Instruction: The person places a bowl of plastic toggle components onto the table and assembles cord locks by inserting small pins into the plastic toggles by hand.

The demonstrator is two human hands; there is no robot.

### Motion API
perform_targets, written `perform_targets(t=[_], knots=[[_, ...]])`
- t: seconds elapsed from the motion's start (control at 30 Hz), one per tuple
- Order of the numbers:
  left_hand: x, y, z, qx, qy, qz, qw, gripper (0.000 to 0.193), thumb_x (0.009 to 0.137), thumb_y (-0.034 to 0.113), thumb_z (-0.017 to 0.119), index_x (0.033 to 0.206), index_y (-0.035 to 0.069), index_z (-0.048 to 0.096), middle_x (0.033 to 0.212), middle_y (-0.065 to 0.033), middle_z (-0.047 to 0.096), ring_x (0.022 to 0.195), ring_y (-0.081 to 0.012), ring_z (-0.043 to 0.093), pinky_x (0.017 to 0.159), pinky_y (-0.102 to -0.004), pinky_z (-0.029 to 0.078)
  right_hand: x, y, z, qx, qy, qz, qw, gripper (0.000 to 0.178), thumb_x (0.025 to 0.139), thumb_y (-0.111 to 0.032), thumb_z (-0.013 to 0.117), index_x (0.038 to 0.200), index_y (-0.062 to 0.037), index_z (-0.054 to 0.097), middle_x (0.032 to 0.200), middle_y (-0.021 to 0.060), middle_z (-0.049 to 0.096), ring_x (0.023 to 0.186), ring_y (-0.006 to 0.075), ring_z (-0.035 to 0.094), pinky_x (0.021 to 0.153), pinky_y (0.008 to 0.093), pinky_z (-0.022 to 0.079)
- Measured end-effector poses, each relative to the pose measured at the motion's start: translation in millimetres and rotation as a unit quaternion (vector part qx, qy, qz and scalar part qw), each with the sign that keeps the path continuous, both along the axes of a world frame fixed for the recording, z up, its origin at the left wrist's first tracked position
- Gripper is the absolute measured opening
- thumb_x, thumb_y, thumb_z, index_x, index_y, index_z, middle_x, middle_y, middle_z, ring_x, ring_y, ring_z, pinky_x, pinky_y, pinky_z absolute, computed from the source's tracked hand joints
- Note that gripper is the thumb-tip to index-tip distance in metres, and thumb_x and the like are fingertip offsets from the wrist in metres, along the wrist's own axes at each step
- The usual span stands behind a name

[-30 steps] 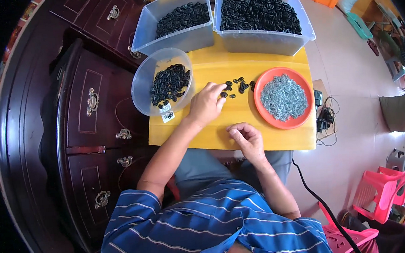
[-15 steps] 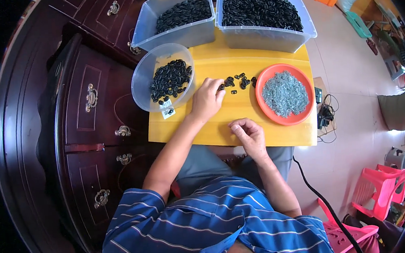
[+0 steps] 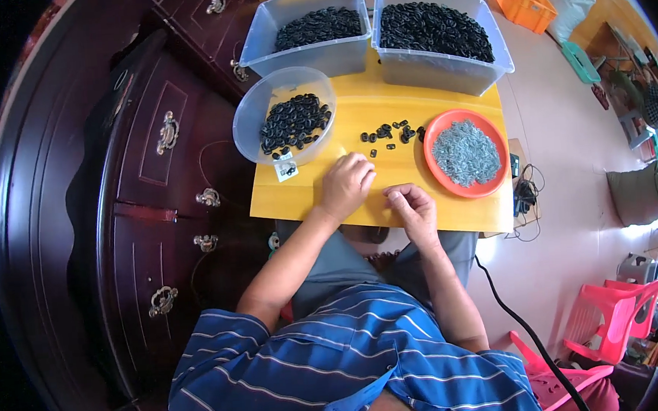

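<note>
My left hand is over the near part of the yellow table, its fingers curled together. My right hand faces it a short way to the right, with thumb and forefinger pinched. What either hand holds is too small or hidden to make out. Beyond them lies a loose group of small black oval pieces, with a few lying apart nearer me. On the right sits an orange-red plate heaped with small translucent grey pieces. A round clear tub at the left contains more black oval pieces.
Two large clear bins full of black pieces stand along the far side of the yellow table. Dark wooden drawers close off the left. A black cable and a pink chair are on the right.
My left hand has drawn back toward me from the loose black pieces and is now close to my right hand. My right hand keeps its pinch. The whole view has shifted slightly.
</note>
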State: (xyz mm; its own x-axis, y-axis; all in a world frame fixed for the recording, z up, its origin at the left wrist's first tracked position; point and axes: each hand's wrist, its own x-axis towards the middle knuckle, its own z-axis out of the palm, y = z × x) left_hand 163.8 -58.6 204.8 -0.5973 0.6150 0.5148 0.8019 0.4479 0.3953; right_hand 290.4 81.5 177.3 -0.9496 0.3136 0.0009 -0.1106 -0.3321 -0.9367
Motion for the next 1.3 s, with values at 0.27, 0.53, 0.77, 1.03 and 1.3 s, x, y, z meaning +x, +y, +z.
perform_targets(t=[0.27,0.53,0.77,1.03,1.3], knots=[[-2,-9,0,0.011,0.03,0.03,0.999,0.015,0.087,0.009,0.064,0.101,0.006,0.066,0.098,-0.0096,0.064,0.091,-0.0303,0.063,0.079,-0.0411,0.052,-4,-2,0,0.027,-0.003,-0.014,1.0,0.015,0.099,-0.014,0.063,0.102,0.0004,0.068,0.1,0.0048,0.071,0.082,0.0092,0.063,0.079,0.0255,0.051],[8,9,3,-0.104,0.079,0.032,0.991,0.036,0.087,0.023,0.067,0.117,0.006,0.066,0.12,-0.0138,0.059,0.107,-0.033,0.058,0.088,-0.0457,0.049,1,0,0,0.039,-0.004,-0.037,0.999,0.014,0.099,-0.012,0.064,0.1,0.0011,0.069,0.088,-0.0001,0.068,0.08,0.0065,0.06,0.075,0.0226,0.049],[55,-34,-1,-0.082,0.066,0.004,0.994,0.033,0.081,0.024,0.072,0.11,0.008,0.067,0.122,-0.0149,0.058,0.119,-0.0358,0.053,0.099,-0.0493,0.044,6,-5,1,0.027,0.003,-0.022,0.999,0.015,0.099,-0.012,0.064,0.101,0.0017,0.069,0.09,0.0015,0.069,0.084,0.0084,0.063,0.081,0.0248,0.051],[70,-61,-3,-0.037,0.059,-0.077,0.995,0.026,0.075,0.02,0.079,0.097,0.009,0.072,0.104,-0.0072,0.065,0.102,-0.0262,0.061,0.089,-0.0394,0.05,1,-4,-2,0.027,0.012,-0.029,0.999,0.015,0.098,-0.011,0.065,0.102,0.002,0.07,0.091,0.0018,0.069,0.084,0.0086,0.063,0.08,0.0244,0.051],[82,-53,12,0.075,-0.054,-0.071,0.993,0.008,0.08,0.006,0.075,0.085,0.004,0.069,0.082,-0.0104,0.066,0.079,-0.0298,0.065,0.073,-0.039,0.052,8,-10,9,0.012,-0.02,-0.032,0.999,0.016,0.099,-0.014,0.065,0.103,0.0013,0.069,0.093,0.0025,0.069,0.083,0.0083,0.062,0.078,0.0243,0.051]])
